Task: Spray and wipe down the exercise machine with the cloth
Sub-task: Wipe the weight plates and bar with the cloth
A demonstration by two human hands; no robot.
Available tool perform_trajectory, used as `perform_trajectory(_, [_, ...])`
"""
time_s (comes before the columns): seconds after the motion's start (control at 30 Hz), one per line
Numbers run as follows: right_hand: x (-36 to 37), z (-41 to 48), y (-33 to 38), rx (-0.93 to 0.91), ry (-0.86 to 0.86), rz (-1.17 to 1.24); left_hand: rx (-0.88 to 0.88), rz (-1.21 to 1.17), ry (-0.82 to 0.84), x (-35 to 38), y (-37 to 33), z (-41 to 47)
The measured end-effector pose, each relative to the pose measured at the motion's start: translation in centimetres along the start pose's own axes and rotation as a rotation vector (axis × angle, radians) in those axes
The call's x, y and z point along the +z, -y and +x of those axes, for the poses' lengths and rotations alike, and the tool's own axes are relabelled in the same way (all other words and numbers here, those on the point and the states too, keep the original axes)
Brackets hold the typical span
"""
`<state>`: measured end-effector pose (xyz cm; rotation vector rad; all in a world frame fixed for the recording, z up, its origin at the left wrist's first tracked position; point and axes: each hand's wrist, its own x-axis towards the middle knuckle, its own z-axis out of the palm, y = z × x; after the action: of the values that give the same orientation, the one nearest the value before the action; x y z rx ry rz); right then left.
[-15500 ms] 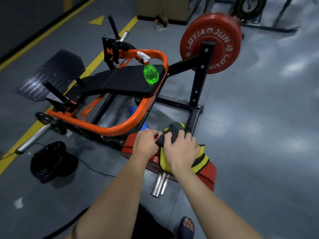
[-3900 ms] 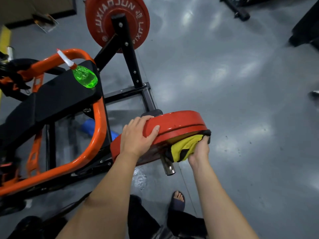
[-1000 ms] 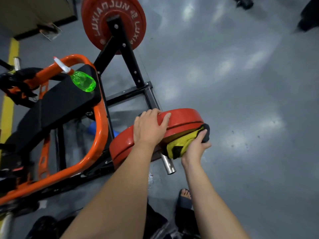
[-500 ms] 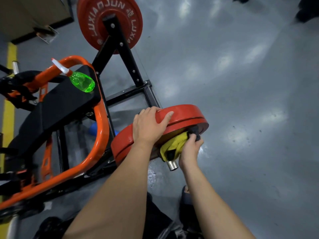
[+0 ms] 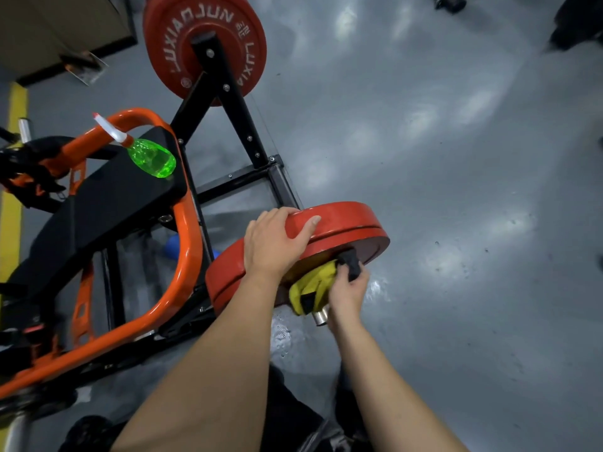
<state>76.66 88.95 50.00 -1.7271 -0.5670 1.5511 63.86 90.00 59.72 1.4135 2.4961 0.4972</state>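
Cloth (image 5: 311, 287), yellow with black patches, sits bunched in the right hand (image 5: 347, 290), whose fingers curl round it and press it up against the near face of a red weight plate (image 5: 346, 230). Just below that grip, nearer the person, the bare steel end of the plate's sleeve (image 5: 321, 317) pokes out from under the cloth. The plate is seen almost edge-on and tilted. Left of the cloth grip, the left hand (image 5: 272, 246) clasps the plate's rim, with its fingers bent over the far edge and the thumb stretched out along the red rim toward the right.

Further left of both hands runs the orange tube (image 5: 186, 256) of the exercise machine, curving round a black pad (image 5: 107, 203). A blue object (image 5: 173, 246) lies low between the tube and the plate; what it is cannot be made out. Beyond the grip and to its left, a green spray bottle (image 5: 151, 158) with a white and red nozzle stands on the far corner of the pad. Farther still, a black post (image 5: 228, 102) rises to a second red plate (image 5: 202, 44) with lettering on its face. Grey floor (image 5: 456, 190) spreads to the right of the grip, and a yellow line (image 5: 13, 190) runs along the far left.
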Motion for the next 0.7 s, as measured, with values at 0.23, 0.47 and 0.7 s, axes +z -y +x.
perform_trajectory(0.23, [-2.5, 3.6, 0.6, 0.024, -0.002, 0.089, -0.039, -0.042, 0.003, -0.2, 0.3, 0.1])
perform_trajectory(0.47, [-0.9, 0.8, -1.5, 0.336, 0.171, 0.011, -0.035, -0.043, 0.004, -0.5, 0.0, 0.0])
perform_trajectory(0.7, [1.2, -0.7, 2.3, 0.158, -0.150, 0.176, -0.039, -0.055, 0.007, -0.5, 0.1, -0.2])
